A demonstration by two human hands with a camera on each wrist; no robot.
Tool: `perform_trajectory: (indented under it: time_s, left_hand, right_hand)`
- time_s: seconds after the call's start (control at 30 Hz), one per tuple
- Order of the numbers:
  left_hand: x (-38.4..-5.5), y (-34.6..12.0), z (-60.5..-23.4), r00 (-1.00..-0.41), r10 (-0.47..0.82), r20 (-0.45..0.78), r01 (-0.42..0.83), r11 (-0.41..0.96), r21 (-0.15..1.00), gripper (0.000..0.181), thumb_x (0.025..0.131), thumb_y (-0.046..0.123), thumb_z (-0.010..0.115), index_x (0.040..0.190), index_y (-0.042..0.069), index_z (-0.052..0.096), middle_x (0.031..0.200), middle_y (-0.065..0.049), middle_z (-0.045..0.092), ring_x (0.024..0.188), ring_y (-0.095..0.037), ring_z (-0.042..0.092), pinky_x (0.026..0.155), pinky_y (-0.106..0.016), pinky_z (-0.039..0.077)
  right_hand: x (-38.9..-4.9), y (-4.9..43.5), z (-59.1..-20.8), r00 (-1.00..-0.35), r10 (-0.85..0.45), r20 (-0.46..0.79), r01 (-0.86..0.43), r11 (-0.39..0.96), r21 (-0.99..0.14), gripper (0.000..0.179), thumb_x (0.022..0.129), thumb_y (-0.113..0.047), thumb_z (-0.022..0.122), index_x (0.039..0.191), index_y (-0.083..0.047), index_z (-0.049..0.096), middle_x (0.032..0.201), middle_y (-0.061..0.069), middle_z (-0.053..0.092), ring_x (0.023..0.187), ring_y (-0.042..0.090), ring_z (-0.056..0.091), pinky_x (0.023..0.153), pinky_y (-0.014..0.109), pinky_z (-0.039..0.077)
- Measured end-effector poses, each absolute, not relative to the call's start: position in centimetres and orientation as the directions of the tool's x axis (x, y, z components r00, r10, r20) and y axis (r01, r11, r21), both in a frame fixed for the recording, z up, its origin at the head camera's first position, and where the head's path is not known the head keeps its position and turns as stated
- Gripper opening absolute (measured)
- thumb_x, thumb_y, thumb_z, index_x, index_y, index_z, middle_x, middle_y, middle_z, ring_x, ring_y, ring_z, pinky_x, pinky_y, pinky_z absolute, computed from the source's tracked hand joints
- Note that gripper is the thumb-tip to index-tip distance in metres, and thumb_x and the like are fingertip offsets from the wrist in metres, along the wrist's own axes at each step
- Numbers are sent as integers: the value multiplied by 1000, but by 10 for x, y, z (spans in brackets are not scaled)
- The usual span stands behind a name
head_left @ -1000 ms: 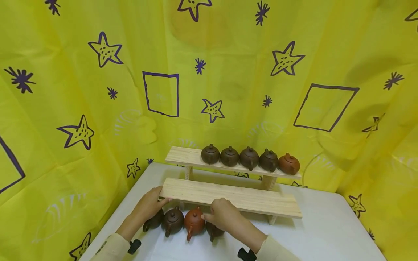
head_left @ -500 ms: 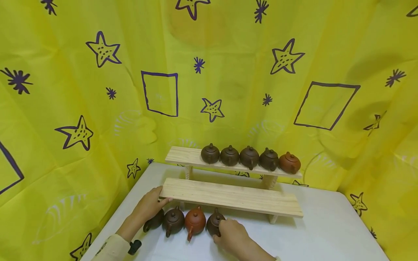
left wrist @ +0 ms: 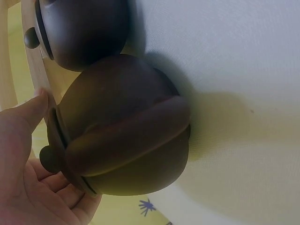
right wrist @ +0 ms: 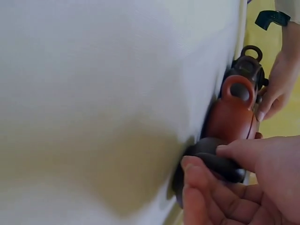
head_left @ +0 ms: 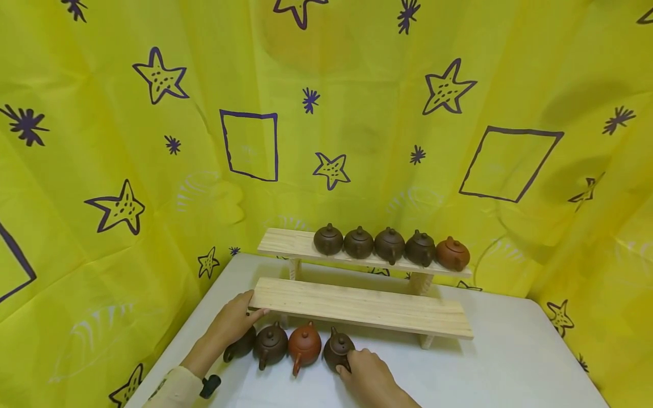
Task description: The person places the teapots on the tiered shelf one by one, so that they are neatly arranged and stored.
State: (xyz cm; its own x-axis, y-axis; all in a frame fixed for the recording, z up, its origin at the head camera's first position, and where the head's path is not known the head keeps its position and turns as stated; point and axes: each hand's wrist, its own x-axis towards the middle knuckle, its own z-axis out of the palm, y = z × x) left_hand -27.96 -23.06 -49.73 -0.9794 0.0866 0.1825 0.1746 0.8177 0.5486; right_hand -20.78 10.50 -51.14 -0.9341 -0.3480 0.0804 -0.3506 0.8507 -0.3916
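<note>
In the head view, my right hand (head_left: 372, 377) pinches the handle of a dark brown teapot (head_left: 336, 347) at the right end of the front row; the right wrist view shows thumb and index finger on that handle (right wrist: 218, 164). To its left stand an orange-red teapot (head_left: 304, 344), another dark teapot (head_left: 270, 345) and a third dark one (head_left: 242, 344), partly behind my left hand (head_left: 230, 320). This hand grips the left end of the lower wooden shelf (head_left: 357, 306), thumb at its front edge. In the left wrist view, the leftmost teapot (left wrist: 126, 122) hides some fingers.
Behind, the upper wooden shelf (head_left: 285, 241) bears several dark teapots (head_left: 359, 243) and a reddish one (head_left: 452, 254) at its right end. Both shelves stand on a white tabletop (head_left: 510, 351). A yellow patterned curtain (head_left: 357, 130) surrounds the table.
My right hand has moved right and down from over the rightmost front teapot to its handle. That teapot has turned slightly, its handle swinging right. The left hand stays on the shelf end.
</note>
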Motion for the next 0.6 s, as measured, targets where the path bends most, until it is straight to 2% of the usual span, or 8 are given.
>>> perform_trajectory:
  time_s: [0.2,0.6]
  left_hand:
    - [-280,-231,-498,-978,93,186,180,827,532,72,100,38,74,147,-12,52,139,-32,62,130,-47,60,107,-60,49]
    - [-278,-231,-496,-977,96,190,184,831,525,73,100,38,74,146,-14,51,139,-34,61,129,-49,60,107,-60,49]
  right_hand:
    - [-205,108,-518,-919,-376,118,-385,793,-473,29,96,-25,77,75,-8,65,61,-6,53,51,4,45,44,22,35]
    - [-203,108,-518,-904,-410,123,-419,789,-450,31,95,-23,76,70,-10,63,58,-9,48,49,2,40,43,21,34]
